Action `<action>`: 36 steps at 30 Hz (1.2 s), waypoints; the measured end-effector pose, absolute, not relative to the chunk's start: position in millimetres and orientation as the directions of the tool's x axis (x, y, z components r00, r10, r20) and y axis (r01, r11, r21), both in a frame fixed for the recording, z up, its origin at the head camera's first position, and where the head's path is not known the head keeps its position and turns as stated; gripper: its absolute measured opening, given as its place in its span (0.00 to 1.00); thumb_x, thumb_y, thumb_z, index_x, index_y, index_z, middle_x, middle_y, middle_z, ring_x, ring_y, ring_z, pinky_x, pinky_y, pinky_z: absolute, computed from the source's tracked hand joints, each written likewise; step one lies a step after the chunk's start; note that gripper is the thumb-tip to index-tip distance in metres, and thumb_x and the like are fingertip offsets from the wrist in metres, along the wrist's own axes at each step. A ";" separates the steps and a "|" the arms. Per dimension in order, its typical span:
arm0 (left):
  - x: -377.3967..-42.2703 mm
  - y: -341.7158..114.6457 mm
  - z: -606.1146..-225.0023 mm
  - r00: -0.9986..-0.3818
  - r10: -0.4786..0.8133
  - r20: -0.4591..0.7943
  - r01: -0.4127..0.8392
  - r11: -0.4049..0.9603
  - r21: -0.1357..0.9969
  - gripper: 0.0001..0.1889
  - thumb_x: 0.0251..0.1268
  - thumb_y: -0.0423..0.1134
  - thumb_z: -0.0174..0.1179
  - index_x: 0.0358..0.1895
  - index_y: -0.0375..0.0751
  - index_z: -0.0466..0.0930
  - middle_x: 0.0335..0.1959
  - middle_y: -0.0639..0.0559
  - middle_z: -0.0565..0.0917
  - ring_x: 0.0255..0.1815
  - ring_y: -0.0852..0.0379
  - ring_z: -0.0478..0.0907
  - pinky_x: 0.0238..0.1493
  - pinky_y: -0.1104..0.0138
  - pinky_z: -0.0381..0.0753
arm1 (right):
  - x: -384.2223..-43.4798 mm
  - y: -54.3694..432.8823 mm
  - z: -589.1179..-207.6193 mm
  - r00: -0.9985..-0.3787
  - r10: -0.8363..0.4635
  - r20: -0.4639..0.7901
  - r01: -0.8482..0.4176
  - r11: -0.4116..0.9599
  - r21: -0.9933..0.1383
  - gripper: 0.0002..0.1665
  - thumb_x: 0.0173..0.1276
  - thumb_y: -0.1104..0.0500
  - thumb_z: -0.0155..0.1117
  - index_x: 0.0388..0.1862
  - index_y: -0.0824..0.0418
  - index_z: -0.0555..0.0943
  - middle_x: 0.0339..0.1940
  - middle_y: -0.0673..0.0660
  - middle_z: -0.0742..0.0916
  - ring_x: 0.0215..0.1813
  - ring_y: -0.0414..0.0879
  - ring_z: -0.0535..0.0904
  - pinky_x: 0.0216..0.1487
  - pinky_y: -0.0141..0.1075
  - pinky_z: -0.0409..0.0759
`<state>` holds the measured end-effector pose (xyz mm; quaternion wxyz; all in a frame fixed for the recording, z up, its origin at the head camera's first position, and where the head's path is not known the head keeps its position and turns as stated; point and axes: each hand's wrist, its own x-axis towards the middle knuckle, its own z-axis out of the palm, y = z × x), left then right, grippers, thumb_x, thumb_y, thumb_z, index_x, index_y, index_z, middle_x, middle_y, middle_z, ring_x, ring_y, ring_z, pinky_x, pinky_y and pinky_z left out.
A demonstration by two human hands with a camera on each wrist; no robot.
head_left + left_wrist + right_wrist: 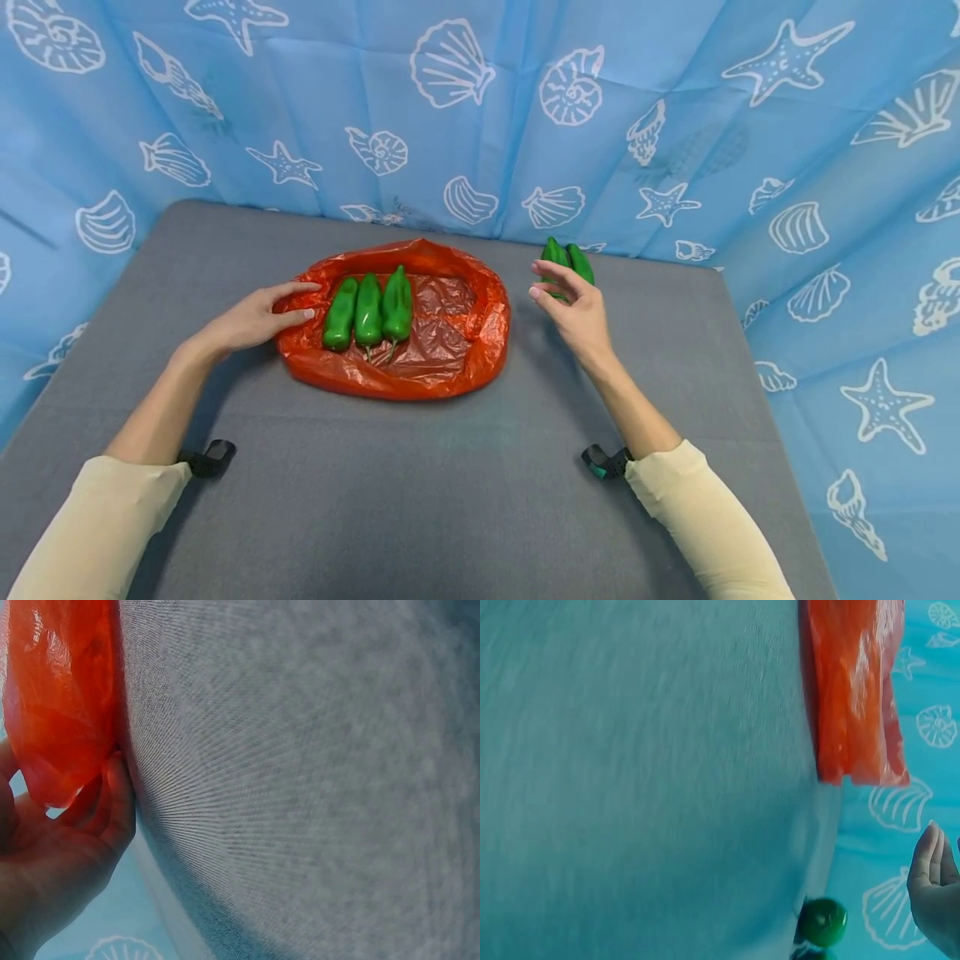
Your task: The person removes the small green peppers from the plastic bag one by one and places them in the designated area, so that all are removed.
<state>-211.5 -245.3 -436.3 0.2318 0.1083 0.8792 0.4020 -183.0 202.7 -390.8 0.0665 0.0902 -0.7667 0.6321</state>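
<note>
A red plastic bag [420,387] lies on the grey table with its mouth spread wide and its rim rolled outward. Three green peppers [368,312] lie side by side in its left half. At the bag's left edge my left hand [247,321] holds the rim; in the left wrist view its fingers [118,799] curl about the bag's end, low by the tabletop. My right hand [577,312] is raised to the right of the bag, thumb and fingers apart, holding nothing. Behind it lie more green peppers [581,263], partly hidden by the hand.
Grey cloth covers the table [405,492]. A blue curtain [315,100] with white shells and starfish hangs along the back and sides. Dark bands with straps [217,458] are worn at both wrists, by the cream sleeves [105,517].
</note>
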 end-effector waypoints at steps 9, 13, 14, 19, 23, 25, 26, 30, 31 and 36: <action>-211.0 -243.9 -438.0 -0.869 0.382 -0.315 0.005 0.644 0.765 0.34 0.76 0.51 0.54 0.78 0.40 0.56 0.78 0.29 0.50 0.77 0.29 0.45 0.70 0.35 0.49 | -178.4 183.3 -397.9 -0.974 -0.133 0.182 -0.202 0.154 -0.967 0.25 0.68 0.72 0.64 0.63 0.75 0.75 0.61 0.72 0.80 0.53 0.59 0.81 0.51 0.32 0.82; -209.9 -243.6 -437.9 -0.868 0.376 -0.324 -0.002 0.650 0.760 0.35 0.76 0.52 0.54 0.78 0.40 0.56 0.78 0.29 0.49 0.77 0.28 0.44 0.70 0.34 0.49 | -177.0 174.8 -397.8 -0.974 -0.163 0.157 -0.185 0.178 -0.967 0.25 0.68 0.71 0.64 0.63 0.74 0.75 0.62 0.71 0.80 0.55 0.64 0.80 0.50 0.32 0.82; -209.6 -243.8 -437.7 -0.869 0.374 -0.323 -0.001 0.653 0.758 0.35 0.75 0.52 0.54 0.78 0.40 0.56 0.78 0.29 0.49 0.77 0.28 0.44 0.70 0.34 0.49 | -177.0 172.5 -397.6 -0.974 -0.169 0.153 -0.184 0.189 -0.965 0.25 0.68 0.71 0.65 0.63 0.74 0.75 0.62 0.71 0.80 0.55 0.64 0.80 0.50 0.32 0.82; -208.0 -244.0 -436.1 -0.873 0.371 -0.316 0.008 0.659 0.752 0.34 0.75 0.52 0.54 0.77 0.40 0.57 0.78 0.28 0.49 0.77 0.28 0.44 0.70 0.34 0.49 | -178.3 164.3 -401.4 -0.972 -0.195 0.131 -0.170 0.198 -0.965 0.25 0.67 0.70 0.66 0.63 0.73 0.76 0.62 0.70 0.80 0.53 0.64 0.81 0.45 0.29 0.82; -206.4 -242.6 -436.2 -0.876 0.370 -0.308 0.015 0.660 0.751 0.34 0.76 0.51 0.54 0.77 0.40 0.57 0.78 0.28 0.50 0.76 0.28 0.45 0.70 0.34 0.50 | -184.5 161.7 -419.4 -0.969 -0.214 0.121 -0.163 0.190 -0.968 0.24 0.67 0.67 0.67 0.63 0.67 0.78 0.62 0.65 0.81 0.51 0.58 0.83 0.43 0.30 0.82; -206.1 -241.7 -436.3 -0.877 0.365 -0.312 0.009 0.663 0.748 0.34 0.76 0.51 0.54 0.77 0.39 0.57 0.77 0.28 0.50 0.76 0.28 0.46 0.70 0.34 0.50 | -188.0 159.7 -427.9 -0.967 -0.229 0.115 -0.159 0.183 -0.970 0.25 0.68 0.66 0.68 0.63 0.66 0.78 0.59 0.67 0.82 0.50 0.57 0.84 0.44 0.33 0.83; -206.1 -241.5 -436.4 -0.878 0.361 -0.315 0.005 0.664 0.748 0.34 0.76 0.51 0.54 0.77 0.39 0.57 0.77 0.28 0.50 0.76 0.27 0.46 0.69 0.33 0.50 | -189.2 158.1 -430.4 -0.965 -0.237 0.113 -0.159 0.187 -0.969 0.25 0.68 0.65 0.68 0.63 0.65 0.78 0.59 0.67 0.82 0.49 0.57 0.84 0.43 0.35 0.84; -207.0 -241.1 -437.3 -0.878 0.348 -0.329 -0.010 0.673 0.740 0.35 0.76 0.53 0.54 0.77 0.40 0.56 0.77 0.27 0.49 0.76 0.26 0.46 0.69 0.32 0.50 | -189.6 150.0 -428.7 -0.965 -0.252 0.071 -0.123 0.197 -0.973 0.25 0.68 0.64 0.68 0.64 0.63 0.78 0.59 0.66 0.82 0.49 0.57 0.85 0.40 0.42 0.84; -207.3 -241.2 -437.7 -0.878 0.346 -0.330 -0.012 0.673 0.739 0.35 0.75 0.53 0.54 0.78 0.40 0.56 0.77 0.27 0.50 0.76 0.26 0.46 0.69 0.32 0.50 | -189.1 147.7 -426.7 -0.965 -0.256 0.064 -0.117 0.197 -0.973 0.25 0.68 0.64 0.68 0.64 0.63 0.78 0.60 0.65 0.82 0.49 0.57 0.85 0.40 0.44 0.84; -208.9 -242.5 -439.2 -0.882 0.344 -0.323 -0.010 0.671 0.742 0.35 0.75 0.53 0.54 0.77 0.39 0.56 0.77 0.27 0.50 0.75 0.26 0.46 0.69 0.32 0.50 | -182.1 133.6 -405.8 -0.957 -0.287 0.050 -0.113 0.207 -0.972 0.25 0.68 0.67 0.67 0.64 0.64 0.78 0.61 0.63 0.82 0.50 0.60 0.84 0.40 0.43 0.84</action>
